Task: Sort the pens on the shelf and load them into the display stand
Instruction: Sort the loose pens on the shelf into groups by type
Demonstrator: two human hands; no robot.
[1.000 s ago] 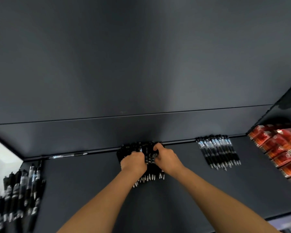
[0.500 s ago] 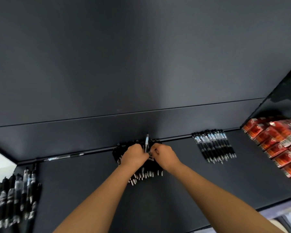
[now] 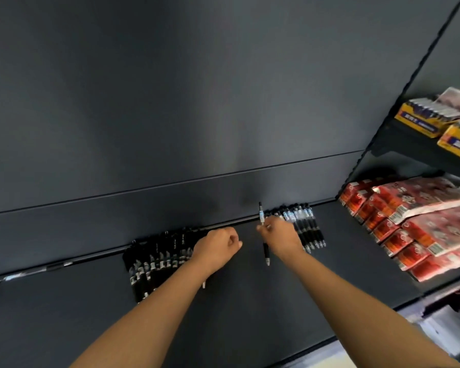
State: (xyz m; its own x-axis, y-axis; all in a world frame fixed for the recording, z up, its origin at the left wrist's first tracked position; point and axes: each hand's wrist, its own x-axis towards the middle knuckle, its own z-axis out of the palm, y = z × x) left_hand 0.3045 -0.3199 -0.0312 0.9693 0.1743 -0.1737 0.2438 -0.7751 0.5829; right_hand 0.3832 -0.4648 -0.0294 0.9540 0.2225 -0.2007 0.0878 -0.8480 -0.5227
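Fingers of my right hand (image 3: 282,237) pinched one slim black clear-barrelled pen (image 3: 261,216) upright, just left of the far pen row (image 3: 306,224) on the dark shelf (image 3: 250,314). My left hand (image 3: 215,245), clenched on nothing, overlapped the black pen pile (image 3: 154,264). I couldn't make out what the yellow cardboard boxes (image 3: 420,123), far right, held.

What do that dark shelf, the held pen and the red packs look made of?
The shelf is probably painted metal or laminate: matte dark grey with a soft sheen, unclear which. The pen in the right hand seems plastic, with a pale see-through upper barrel, black grip and shiny tip. The red packs look wrapped in glossy film, judging by the glints.
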